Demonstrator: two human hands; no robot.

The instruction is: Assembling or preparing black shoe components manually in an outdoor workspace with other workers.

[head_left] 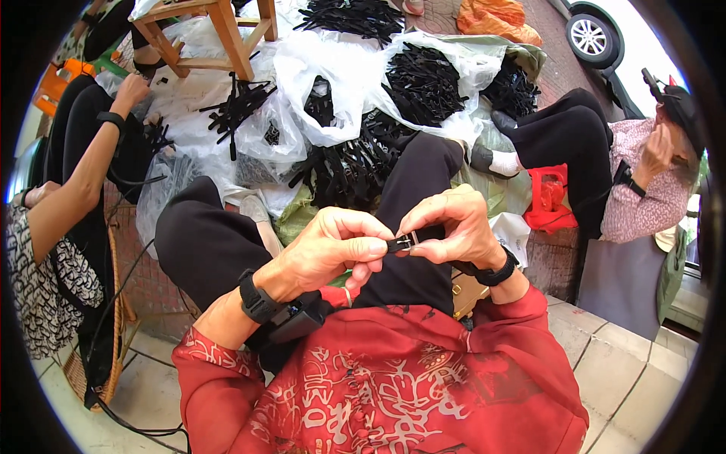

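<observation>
Two hands are closed on one small black plastic clip with a metal part [403,242], held above the lap at chest height. The left hand [333,253] pinches its left end between thumb and forefinger; the right hand [454,227] pinches the right end from above. The clip's long axis is seen running side to side, between both hands and equally near each. Heaps of black plastic strips in white plastic bags [423,79] are spread on the ground well ahead, beyond the knees.
</observation>
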